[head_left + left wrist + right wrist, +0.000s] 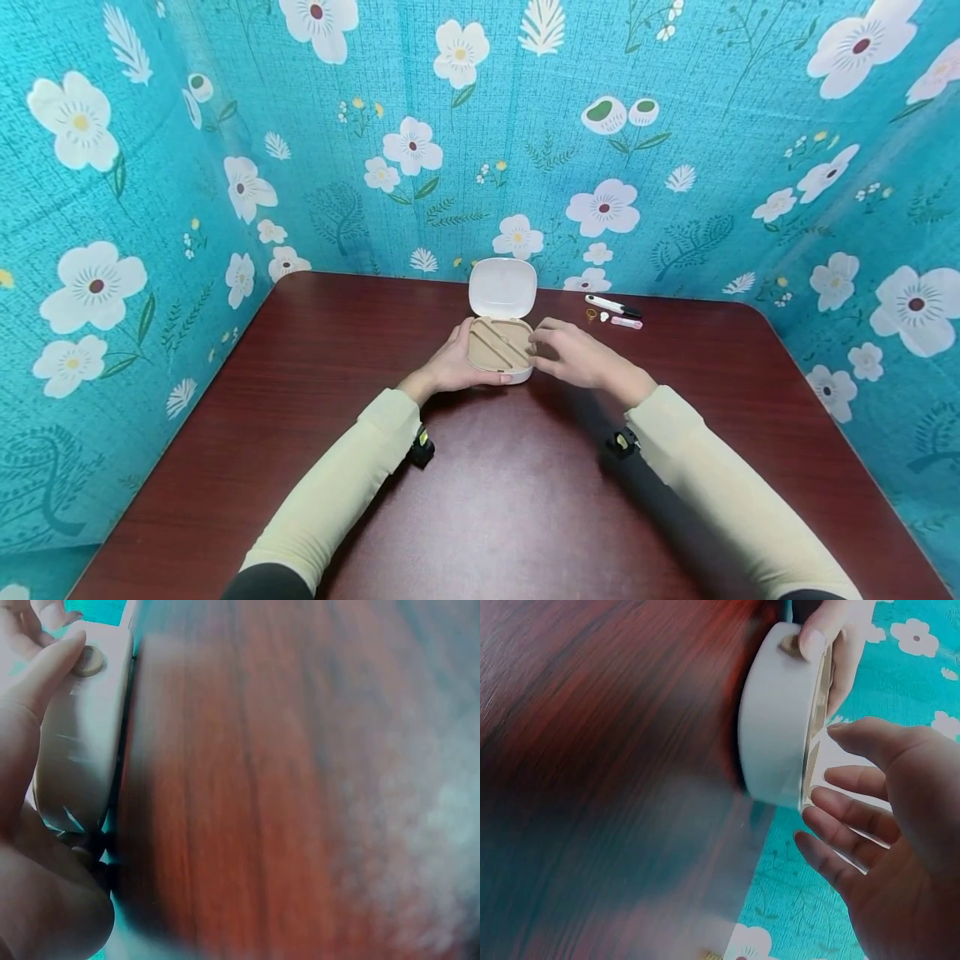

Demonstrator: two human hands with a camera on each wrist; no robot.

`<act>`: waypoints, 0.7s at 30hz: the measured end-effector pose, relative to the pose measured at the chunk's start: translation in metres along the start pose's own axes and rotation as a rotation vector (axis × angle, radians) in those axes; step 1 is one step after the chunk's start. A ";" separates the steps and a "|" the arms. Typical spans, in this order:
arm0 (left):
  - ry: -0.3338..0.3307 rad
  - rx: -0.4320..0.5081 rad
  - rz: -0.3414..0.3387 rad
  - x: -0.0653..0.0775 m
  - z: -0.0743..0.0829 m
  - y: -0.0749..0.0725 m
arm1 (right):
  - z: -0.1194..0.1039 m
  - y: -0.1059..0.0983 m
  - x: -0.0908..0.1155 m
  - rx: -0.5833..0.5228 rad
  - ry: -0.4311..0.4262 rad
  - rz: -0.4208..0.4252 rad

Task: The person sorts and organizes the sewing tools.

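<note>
A small white jewelry box [501, 343] stands on the table with its lid [502, 287] tipped up at the back. Its beige lining has slanted ridges running across it. My left hand [455, 364] grips the box's left side, the thumb along the front wall beside a round gold-brown catch [88, 661]. At the right rim hovers my right hand [573, 354]. In the right wrist view its fingers [855, 817] are spread and slightly bent, fingertips right at the box edge, with nothing seen between them.
Behind my right hand, a white-and-black pen-like tool [611, 306], a pink clip-like piece [626, 322], a small white piece [604, 317] and a gold ring-like piece [591, 314] lie on the dark red table [480, 500]. Blue flowered cloth [465, 125] surrounds the back and sides.
</note>
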State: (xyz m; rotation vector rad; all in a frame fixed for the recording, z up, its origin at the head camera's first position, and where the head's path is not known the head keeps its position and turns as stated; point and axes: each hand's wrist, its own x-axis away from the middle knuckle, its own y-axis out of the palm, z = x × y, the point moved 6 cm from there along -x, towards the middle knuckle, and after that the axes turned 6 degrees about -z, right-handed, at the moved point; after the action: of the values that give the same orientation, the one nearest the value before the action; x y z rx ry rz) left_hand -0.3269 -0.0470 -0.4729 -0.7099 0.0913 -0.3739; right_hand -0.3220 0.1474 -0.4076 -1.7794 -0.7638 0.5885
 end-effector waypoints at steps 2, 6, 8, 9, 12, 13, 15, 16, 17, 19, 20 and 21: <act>-0.002 0.000 0.002 0.000 0.000 0.000 | 0.005 -0.001 0.003 0.002 0.017 0.003; -0.001 -0.004 0.010 -0.001 -0.001 0.000 | 0.016 -0.004 0.010 0.015 0.068 0.008; -0.002 -0.003 0.012 -0.001 -0.001 0.000 | 0.021 -0.005 0.012 0.027 0.088 0.012; -0.003 -0.001 0.013 -0.001 -0.001 0.000 | 0.025 -0.006 0.013 0.032 0.098 0.015; -0.003 0.004 0.014 -0.002 -0.002 0.000 | 0.034 -0.008 0.017 0.046 0.124 0.029; -0.003 0.005 0.015 -0.002 -0.002 0.000 | 0.037 -0.008 0.018 0.050 0.132 0.034; -0.003 0.008 0.015 -0.002 -0.002 0.000 | 0.045 -0.008 0.021 0.060 0.154 0.042; -0.004 0.008 0.014 -0.002 -0.002 0.000 | 0.050 -0.008 0.022 0.064 0.167 0.046; -0.004 0.010 0.014 -0.002 -0.002 0.000 | 0.055 -0.008 0.023 0.072 0.180 0.051; -0.009 0.017 0.009 -0.002 -0.002 0.001 | 0.066 -0.008 0.025 0.095 0.211 0.060; -0.011 0.021 0.006 -0.002 -0.003 0.001 | 0.072 -0.009 0.027 0.103 0.229 0.065; -0.013 0.025 0.005 -0.003 -0.003 0.002 | 0.077 -0.009 0.028 0.108 0.249 0.071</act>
State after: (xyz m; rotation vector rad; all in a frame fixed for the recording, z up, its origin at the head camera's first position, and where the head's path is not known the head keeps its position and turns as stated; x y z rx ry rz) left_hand -0.3298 -0.0470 -0.4765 -0.6874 0.0761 -0.3656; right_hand -0.3593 0.2192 -0.4240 -1.7444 -0.4908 0.4354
